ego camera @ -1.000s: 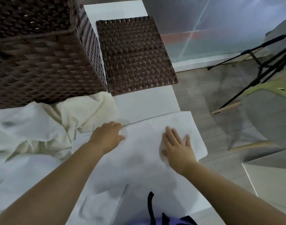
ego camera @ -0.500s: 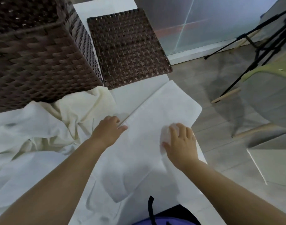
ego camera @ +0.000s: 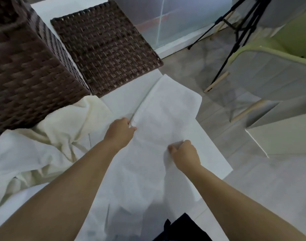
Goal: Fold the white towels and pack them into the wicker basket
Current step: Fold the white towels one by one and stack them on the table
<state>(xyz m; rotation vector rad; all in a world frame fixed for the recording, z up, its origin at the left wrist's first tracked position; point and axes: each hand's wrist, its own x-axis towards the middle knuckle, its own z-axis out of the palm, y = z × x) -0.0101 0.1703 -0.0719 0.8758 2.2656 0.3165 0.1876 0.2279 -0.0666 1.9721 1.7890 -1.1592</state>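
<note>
Both hands were clenched on 1 white towel (ego camera: 159,115). The left hand (ego camera: 120,132) pinched the towel's long left edge, and the right hand (ego camera: 184,154) gripped a bunch of cloth on the side nearer the body.

At far left stood the wicker basket (ego camera: 27,66), close enough to be reached once a towel is folded. Its inside was out of view, so I cannot tell whether anything was packed yet. Against its foot lay a heap of unfolded towels (ego camera: 62,129), rumpled and creamy, probably waiting their turn. Right of the basket its lid (ego camera: 103,49) lay flat on the table (ego camera: 121,96), apparently set aside to leave the opening free.

The towel in hand lay slanted across the table, its far corner near the lid and its right corner past the table's edge. Holding 2 sides at once looked like a way to draw the cloth taut and square it for the next fold.

The left hand's fingers were curled tight with the thumb against them, and cloth was caught between. The right hand was a near fist, with a tuft of towel showing at its knuckles.

Beyond the table stood a tripod (ego camera: 235,32) and a chair (ego camera: 270,72).
</note>
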